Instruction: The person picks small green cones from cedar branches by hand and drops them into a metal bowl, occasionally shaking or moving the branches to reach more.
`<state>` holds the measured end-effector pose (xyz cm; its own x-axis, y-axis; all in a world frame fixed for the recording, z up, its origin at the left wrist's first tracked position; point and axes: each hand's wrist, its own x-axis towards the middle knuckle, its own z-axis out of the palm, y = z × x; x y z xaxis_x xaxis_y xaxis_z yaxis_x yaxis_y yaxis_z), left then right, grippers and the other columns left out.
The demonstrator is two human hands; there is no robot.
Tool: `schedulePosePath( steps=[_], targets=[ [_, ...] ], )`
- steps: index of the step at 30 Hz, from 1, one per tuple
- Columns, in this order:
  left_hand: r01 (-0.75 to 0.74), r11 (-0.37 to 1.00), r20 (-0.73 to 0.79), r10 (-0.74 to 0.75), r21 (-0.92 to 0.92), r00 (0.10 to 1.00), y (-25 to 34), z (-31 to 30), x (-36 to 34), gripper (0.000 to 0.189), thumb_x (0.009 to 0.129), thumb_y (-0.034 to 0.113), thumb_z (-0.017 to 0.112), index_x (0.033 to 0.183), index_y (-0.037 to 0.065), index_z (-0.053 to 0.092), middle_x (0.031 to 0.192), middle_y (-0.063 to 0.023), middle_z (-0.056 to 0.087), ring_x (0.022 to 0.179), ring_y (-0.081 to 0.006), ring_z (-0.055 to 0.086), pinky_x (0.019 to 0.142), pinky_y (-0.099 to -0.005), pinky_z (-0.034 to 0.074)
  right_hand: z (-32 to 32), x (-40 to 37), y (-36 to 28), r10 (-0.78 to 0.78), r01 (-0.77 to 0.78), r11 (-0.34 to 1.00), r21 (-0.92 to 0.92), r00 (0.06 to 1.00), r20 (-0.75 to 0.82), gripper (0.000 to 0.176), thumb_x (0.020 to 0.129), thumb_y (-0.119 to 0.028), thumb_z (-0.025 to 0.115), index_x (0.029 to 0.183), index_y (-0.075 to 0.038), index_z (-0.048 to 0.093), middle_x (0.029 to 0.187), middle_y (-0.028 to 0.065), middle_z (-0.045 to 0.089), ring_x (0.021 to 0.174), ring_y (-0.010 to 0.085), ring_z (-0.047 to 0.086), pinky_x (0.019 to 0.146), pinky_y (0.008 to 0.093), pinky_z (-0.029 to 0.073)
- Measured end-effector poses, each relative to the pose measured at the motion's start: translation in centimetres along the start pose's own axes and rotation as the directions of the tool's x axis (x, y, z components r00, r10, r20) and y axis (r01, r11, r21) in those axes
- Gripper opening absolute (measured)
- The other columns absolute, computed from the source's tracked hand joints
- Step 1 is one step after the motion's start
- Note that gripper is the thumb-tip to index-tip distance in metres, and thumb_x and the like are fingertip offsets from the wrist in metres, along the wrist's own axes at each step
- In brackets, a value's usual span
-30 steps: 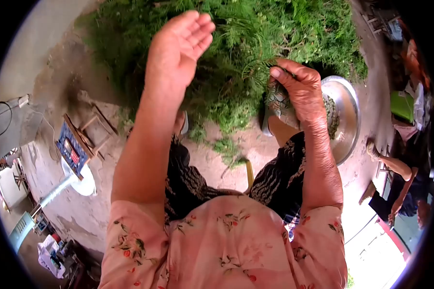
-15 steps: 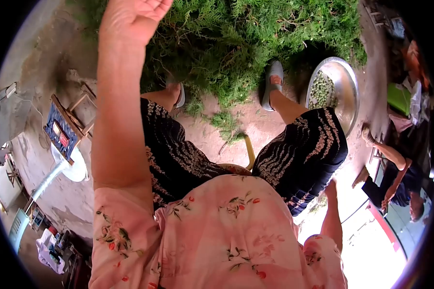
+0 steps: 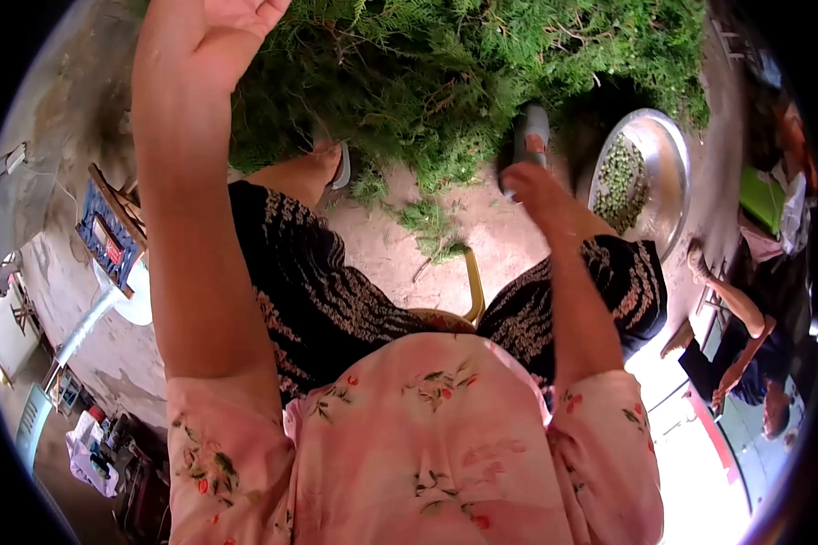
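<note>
My left hand is raised at the top left, beside the heap of green conifer branches. Its palm shows, and the visible fingers look bent inward. The frame's edge cuts off the fingertips and anything in them. My right hand is above my right shin, close to the grey shoe on that foot. Motion blurs its fingers, and I make out nothing in them. Right of my knee, a shiny metal basin tilts in view, with small round green cones inside.
Cut sprigs lie on the bare ground between my feet. A yellow curved bar rises between my thighs. On the left are a small wooden stool and a wall. Another person sits at the right, near a green bag.
My right hand has come up from beside my hip to above my right shin. My left arm has shifted left in view, still raised.
</note>
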<state>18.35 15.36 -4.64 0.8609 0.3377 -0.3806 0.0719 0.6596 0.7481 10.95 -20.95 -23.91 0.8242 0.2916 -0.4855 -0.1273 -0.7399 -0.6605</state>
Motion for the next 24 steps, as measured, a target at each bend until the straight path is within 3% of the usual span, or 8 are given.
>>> schedulePosePath(
  steps=[1,3,7,8,12,16,21,24],
  targets=[
    [-0.006,1.000,-0.008,0.006,0.007,1.000,0.1,-0.2,0.1,0.004,0.079,0.013,0.062,0.080,0.009,0.060,0.078,-0.0022,0.063,0.073,-0.0132,0.059,0.070,-0.0273,0.046,1.8,1.1,1.5,0.171,-0.301,0.846,0.440,0.935,0.311,0.010,0.073,-0.017,0.064,0.077,-0.008,0.063,0.081,0.0113,0.063,0.079,0.0281,0.060,0.066,0.0329,0.048],
    [0.092,0.995,0.029,-0.092,-0.022,0.995,0.4,-0.7,0.3,0.005,0.080,0.014,0.061,0.081,0.010,0.060,0.081,-0.0028,0.064,0.075,-0.0133,0.059,0.071,-0.0280,0.047,9.8,2.4,9.6,0.122,-0.095,0.985,-0.144,0.974,0.192,0.017,0.071,-0.017,0.065,0.084,-0.006,0.063,0.083,0.0147,0.062,0.082,0.0297,0.059,0.069,0.0371,0.047],
    [0.074,0.997,0.017,-0.074,0.020,0.997,0.9,-2.1,0.4,0.010,0.081,0.015,0.060,0.089,0.010,0.060,0.088,-0.0035,0.064,0.081,-0.0133,0.059,0.075,-0.0296,0.047,15.8,0.9,12.7,0.193,-0.175,0.971,-0.163,0.976,0.103,0.049,0.064,-0.020,0.072,0.106,-0.003,0.054,0.088,0.0162,0.060,0.081,0.0286,0.059,0.070,0.0363,0.047],
    [0.098,0.995,0.142,-0.099,0.011,0.985,1.4,-3.0,0.6,0.012,0.083,0.012,0.057,0.093,0.004,0.057,0.092,-0.0073,0.061,0.085,-0.0161,0.057,0.081,-0.0326,0.044,17.1,0.7,13.1,0.234,-0.220,0.966,-0.132,0.967,0.101,0.051,0.061,-0.020,0.073,0.105,-0.003,0.054,0.089,0.0178,0.060,0.082,0.0311,0.058,0.073,0.0378,0.047],
    [0.138,0.990,0.312,-0.121,-0.034,0.942,2.2,-4.0,0.1,0.017,0.089,0.006,0.046,0.102,-0.004,0.051,0.101,-0.0124,0.055,0.093,-0.0197,0.052,0.090,-0.0368,0.037,19.7,0.6,11.3,0.334,-0.349,0.918,-0.188,0.936,-0.107,0.044,0.060,-0.016,0.073,0.098,-0.002,0.055,0.085,0.0166,0.060,0.083,0.0319,0.059,0.072,0.0407,0.046],
    [0.118,0.993,0.324,-0.105,-0.019,0.940,2.4,-4.0,0.2,0.019,0.090,0.006,0.042,0.104,-0.007,0.048,0.102,-0.0139,0.054,0.093,-0.0214,0.051,0.091,-0.0375,0.035,20.5,1.0,11.0,0.512,-0.498,0.856,-0.139,0.855,0.084,0.023,0.060,-0.015,0.070,0.081,-0.007,0.062,0.081,0.0172,0.061,0.081,0.0330,0.059,0.069,0.0423,0.047],
    [0.125,0.991,0.298,-0.109,-0.036,0.948,2.0,-3.6,-0.1,0.020,0.090,0.005,0.042,0.104,-0.007,0.048,0.103,-0.0142,0.054,0.093,-0.0219,0.051,0.091,-0.0378,0.035,19.4,0.4,9.2,0.446,-0.422,0.887,-0.187,0.887,0.117,0.019,0.061,-0.018,0.068,0.075,-0.006,0.064,0.077,0.0164,0.061,0.074,0.0282,0.059,0.065,0.0373,0.047],
    [0.125,0.992,0.387,-0.103,-0.030,0.916,1.8,-3.3,0.1,0.019,0.090,0.005,0.043,0.103,-0.007,0.049,0.103,-0.0145,0.055,0.093,-0.0218,0.052,0.090,-0.0381,0.036,19.0,1.2,11.1,0.242,-0.371,0.873,0.316,0.893,0.379,0.021,0.062,-0.018,0.067,0.074,-0.002,0.065,0.074,0.0120,0.064,0.067,0.0204,0.059,0.063,0.0317,0.047]
  ],
)
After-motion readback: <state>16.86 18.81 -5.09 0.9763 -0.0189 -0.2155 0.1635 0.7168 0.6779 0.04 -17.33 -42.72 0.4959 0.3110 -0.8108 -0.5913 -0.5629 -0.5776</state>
